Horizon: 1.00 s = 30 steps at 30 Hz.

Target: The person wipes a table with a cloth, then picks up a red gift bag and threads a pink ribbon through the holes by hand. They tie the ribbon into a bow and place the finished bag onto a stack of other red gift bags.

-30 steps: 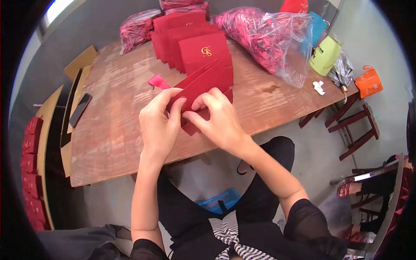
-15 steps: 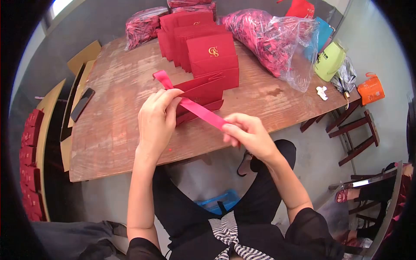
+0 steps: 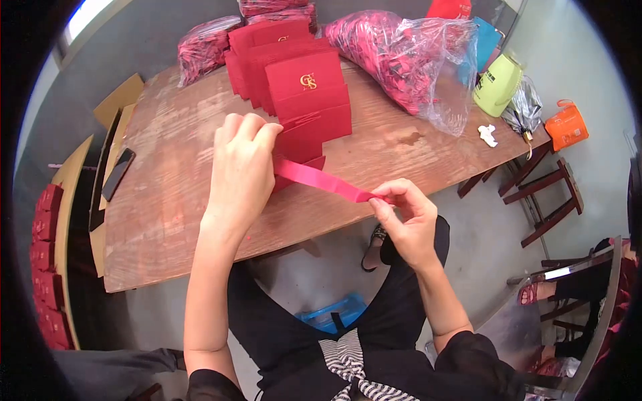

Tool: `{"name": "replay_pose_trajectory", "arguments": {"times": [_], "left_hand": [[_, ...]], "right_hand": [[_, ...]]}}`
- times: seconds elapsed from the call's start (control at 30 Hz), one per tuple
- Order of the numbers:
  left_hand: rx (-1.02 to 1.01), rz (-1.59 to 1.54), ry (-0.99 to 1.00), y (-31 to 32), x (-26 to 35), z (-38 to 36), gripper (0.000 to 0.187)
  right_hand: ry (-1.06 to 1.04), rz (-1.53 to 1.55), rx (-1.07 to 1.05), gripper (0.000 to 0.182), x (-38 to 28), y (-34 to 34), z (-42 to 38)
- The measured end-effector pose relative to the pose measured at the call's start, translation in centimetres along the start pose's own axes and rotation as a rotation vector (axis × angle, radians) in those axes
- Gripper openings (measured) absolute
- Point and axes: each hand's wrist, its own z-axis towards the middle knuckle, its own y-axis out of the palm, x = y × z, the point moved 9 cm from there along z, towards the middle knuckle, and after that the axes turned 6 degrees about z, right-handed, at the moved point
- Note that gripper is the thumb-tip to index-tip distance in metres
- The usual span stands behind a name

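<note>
A bright pink ribbon is stretched between my two hands over the table. My right hand pinches its right end between thumb and fingers. The other end disappears behind my left hand, whose fingers are bent and closed on it, though the fingertips are mostly hidden. Just beyond my left hand stands a dark red paper bag, partly covered by that hand. Behind it is a row of similar red bags, the front one bearing a gold emblem.
On the wooden table lie a phone, a plastic bag of pink pieces, crumpled tissue and a yellow-green container. Cardboard boxes border the left side. A wooden stool and another person's foot are at right.
My left hand has turned and risen, now hiding the ribbon's left end that stuck out before. My right hand has moved right and slightly down. The view has shifted slightly.
</note>
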Motion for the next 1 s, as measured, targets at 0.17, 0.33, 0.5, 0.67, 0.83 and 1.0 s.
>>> {"name": "replay_pose_trajectory", "arguments": {"times": [0.17,0.33,0.5,0.67,0.83,1.0], "left_hand": [[-0.207,-0.184,-0.047,3.2,0.0,0.8,0.011],[-0.224,-0.368,-0.14,4.2,-1.0,0.5,0.012],[-0.297,-0.48,-0.316,4.0,-2.4,0.1,0.013],[-0.367,-0.547,-0.369,4.2,-3.0,-0.5,0.017],[-0.399,-0.626,-0.396,4.4,-3.1,-0.7,0.017],[-0.369,-0.635,-0.362,4.4,-3.0,-0.7,0.017]], "right_hand": [[-0.081,0.214,0.017,0.013,-1.4,1.0,0.7],[-0.001,1.004,-0.082,0.009,-1.7,4.7,2.8],[0.404,0.797,-0.112,0.017,2.9,8.2,3.2],[0.411,0.526,-0.124,0.022,4.0,9.8,3.3],[0.401,0.444,-0.087,0.02,4.6,10.0,3.8],[0.332,0.409,-0.02,0.018,4.4,9.7,4.2]]}}
